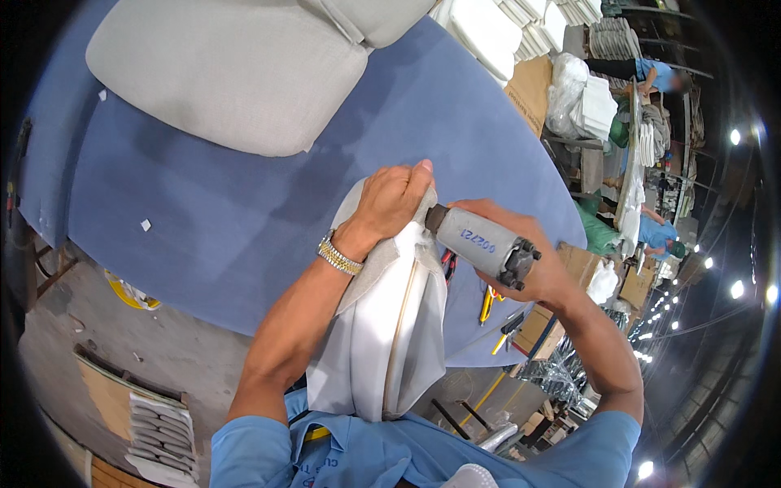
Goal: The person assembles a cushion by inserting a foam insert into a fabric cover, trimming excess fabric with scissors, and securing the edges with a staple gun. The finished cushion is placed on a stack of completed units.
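Note:
My left hand [387,200], with a gold-banded watch on its wrist, is closed over the far end of a padded seat piece [376,325], pinching its grey fabric cover [426,342]. The piece stands on edge against my body, white padding and a thin tan edge strip showing between the loose fabric sides. My right hand [547,264] grips a grey pneumatic staple gun [476,242], its dark nose against the fabric beside my left fingers. The trigger and handle are hidden behind the tool's body.
A blue-covered table [220,220] bears a large grey upholstered cushion [236,73] at the far left. Yellow-handled pliers [488,304] and other hand tools lie right of the work. Stacked white pads [484,37] stand beyond. Two people in blue work at the far right.

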Action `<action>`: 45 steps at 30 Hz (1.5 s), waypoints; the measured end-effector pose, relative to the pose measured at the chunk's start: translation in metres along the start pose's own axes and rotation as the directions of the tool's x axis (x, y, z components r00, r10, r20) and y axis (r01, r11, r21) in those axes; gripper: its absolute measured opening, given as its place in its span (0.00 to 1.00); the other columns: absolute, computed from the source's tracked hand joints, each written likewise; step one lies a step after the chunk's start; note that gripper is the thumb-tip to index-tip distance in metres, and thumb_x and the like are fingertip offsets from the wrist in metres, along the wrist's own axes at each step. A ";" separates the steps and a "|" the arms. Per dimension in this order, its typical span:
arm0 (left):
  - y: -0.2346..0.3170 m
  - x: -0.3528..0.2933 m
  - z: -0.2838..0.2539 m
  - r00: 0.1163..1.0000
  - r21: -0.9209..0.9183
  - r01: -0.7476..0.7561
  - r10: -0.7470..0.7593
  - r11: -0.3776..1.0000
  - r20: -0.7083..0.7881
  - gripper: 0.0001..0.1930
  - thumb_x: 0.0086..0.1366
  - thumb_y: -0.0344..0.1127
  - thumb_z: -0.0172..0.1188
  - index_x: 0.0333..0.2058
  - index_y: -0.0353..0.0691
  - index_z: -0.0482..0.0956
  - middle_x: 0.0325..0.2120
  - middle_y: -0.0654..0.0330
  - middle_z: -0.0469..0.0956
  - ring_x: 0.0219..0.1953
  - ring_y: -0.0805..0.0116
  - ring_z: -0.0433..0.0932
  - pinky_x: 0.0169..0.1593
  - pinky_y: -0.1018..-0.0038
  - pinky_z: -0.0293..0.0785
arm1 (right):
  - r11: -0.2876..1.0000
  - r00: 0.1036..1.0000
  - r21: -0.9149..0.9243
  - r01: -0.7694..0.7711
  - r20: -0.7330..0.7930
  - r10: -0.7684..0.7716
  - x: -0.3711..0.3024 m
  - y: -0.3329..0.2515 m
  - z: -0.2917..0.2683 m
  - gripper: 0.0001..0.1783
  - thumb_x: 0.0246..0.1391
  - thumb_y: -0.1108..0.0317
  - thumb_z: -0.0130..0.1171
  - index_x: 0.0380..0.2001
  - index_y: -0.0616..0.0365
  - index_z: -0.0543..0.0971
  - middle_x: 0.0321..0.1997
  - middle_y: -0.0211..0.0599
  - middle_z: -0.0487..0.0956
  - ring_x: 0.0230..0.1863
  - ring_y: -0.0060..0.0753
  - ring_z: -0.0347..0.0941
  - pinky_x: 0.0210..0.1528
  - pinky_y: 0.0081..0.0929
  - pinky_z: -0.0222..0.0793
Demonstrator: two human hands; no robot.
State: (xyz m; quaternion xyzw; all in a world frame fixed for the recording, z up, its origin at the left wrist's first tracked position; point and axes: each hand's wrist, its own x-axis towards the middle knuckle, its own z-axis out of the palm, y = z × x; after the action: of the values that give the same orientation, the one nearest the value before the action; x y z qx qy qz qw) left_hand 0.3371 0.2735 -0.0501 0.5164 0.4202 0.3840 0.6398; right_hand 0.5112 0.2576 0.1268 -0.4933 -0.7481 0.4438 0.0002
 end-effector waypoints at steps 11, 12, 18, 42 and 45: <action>-0.006 0.000 0.005 1.000 -0.002 -0.001 0.001 1.000 0.014 0.33 0.79 0.52 0.41 0.27 0.32 0.85 0.22 0.54 0.82 0.29 0.63 0.80 0.40 0.64 0.74 | 0.999 0.998 -0.034 0.023 -0.062 -0.025 -0.010 0.019 0.004 0.41 0.41 0.72 0.70 0.64 0.53 0.74 0.57 0.43 0.82 0.55 0.53 0.80 0.58 0.38 0.76; 0.001 0.001 0.002 0.999 -0.011 0.014 -0.013 1.000 0.041 0.33 0.79 0.53 0.41 0.27 0.32 0.85 0.22 0.54 0.82 0.29 0.64 0.80 0.40 0.65 0.74 | 0.996 0.987 -0.021 0.081 -0.136 -0.083 -0.016 0.025 0.010 0.41 0.41 0.72 0.70 0.64 0.53 0.75 0.57 0.44 0.82 0.56 0.54 0.80 0.58 0.38 0.76; 0.072 -0.013 -0.045 0.992 -0.008 0.104 -0.104 0.995 -0.072 0.37 0.78 0.57 0.43 0.23 0.31 0.85 0.19 0.55 0.80 0.25 0.66 0.78 0.37 0.69 0.73 | 0.972 0.868 0.147 0.182 -0.488 -0.089 -0.086 0.027 0.065 0.36 0.47 0.75 0.71 0.63 0.58 0.76 0.55 0.44 0.83 0.55 0.40 0.81 0.59 0.33 0.73; 0.245 -0.262 -0.005 0.599 0.965 0.188 0.757 0.181 -0.259 0.21 0.81 0.44 0.45 0.40 0.39 0.86 0.29 0.58 0.81 0.33 0.55 0.75 0.41 0.59 0.68 | 0.724 0.381 -0.050 0.688 -0.824 -0.419 -0.124 -0.091 0.112 0.30 0.55 0.66 0.70 0.61 0.59 0.77 0.66 0.49 0.76 0.67 0.50 0.72 0.72 0.43 0.62; 0.256 -0.254 0.000 0.541 0.905 -0.044 0.772 0.423 -0.335 0.19 0.80 0.41 0.48 0.53 0.34 0.82 0.36 0.49 0.82 0.38 0.49 0.79 0.44 0.58 0.74 | 0.629 0.232 -0.155 0.762 -0.842 -0.488 -0.086 -0.164 0.113 0.26 0.57 0.62 0.68 0.58 0.58 0.78 0.61 0.50 0.78 0.62 0.52 0.74 0.65 0.44 0.66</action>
State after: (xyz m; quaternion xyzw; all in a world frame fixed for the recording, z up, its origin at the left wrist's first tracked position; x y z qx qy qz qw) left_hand 0.2331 0.0820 0.2375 0.6446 0.6018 0.4704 -0.0317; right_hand 0.3846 0.0994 0.2047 -0.2854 -0.7119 0.2202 0.6028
